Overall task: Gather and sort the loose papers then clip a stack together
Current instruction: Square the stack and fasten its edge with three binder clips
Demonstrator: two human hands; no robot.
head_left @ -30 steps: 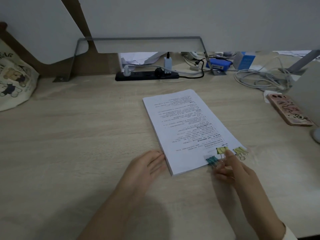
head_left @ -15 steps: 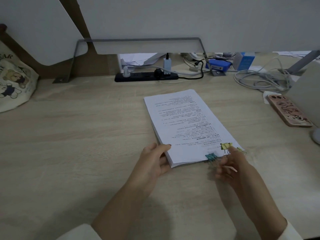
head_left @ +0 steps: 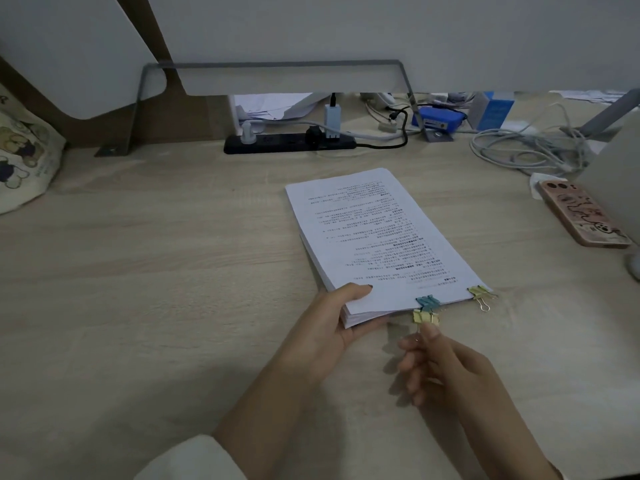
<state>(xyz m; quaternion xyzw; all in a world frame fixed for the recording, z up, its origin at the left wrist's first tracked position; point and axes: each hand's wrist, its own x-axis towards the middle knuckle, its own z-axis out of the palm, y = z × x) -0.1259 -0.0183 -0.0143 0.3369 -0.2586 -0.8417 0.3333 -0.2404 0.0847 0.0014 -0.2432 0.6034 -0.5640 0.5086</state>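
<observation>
A thick stack of printed white papers [head_left: 374, 237] lies on the wooden desk [head_left: 156, 289], its near edge toward me. My left hand [head_left: 332, 323] grips the stack's near left corner, thumb on top and fingers under it. A blue binder clip [head_left: 427, 302] and a yellow binder clip [head_left: 479, 293] sit at the stack's near edge. My right hand [head_left: 440, 365] pinches the wire handle of another yellow binder clip [head_left: 425, 317], which hangs just in front of the stack, below the blue one.
A pink phone [head_left: 581, 213] lies at the right. A black power strip [head_left: 289, 143], tangled white cables [head_left: 526, 150] and a blue box [head_left: 438, 120] line the back. A printed tote bag [head_left: 24, 161] stands at the far left.
My left hand closed on the stack's near corner and lifted it slightly. My right hand took one yellow clip off the paper edge and drew it toward me.
</observation>
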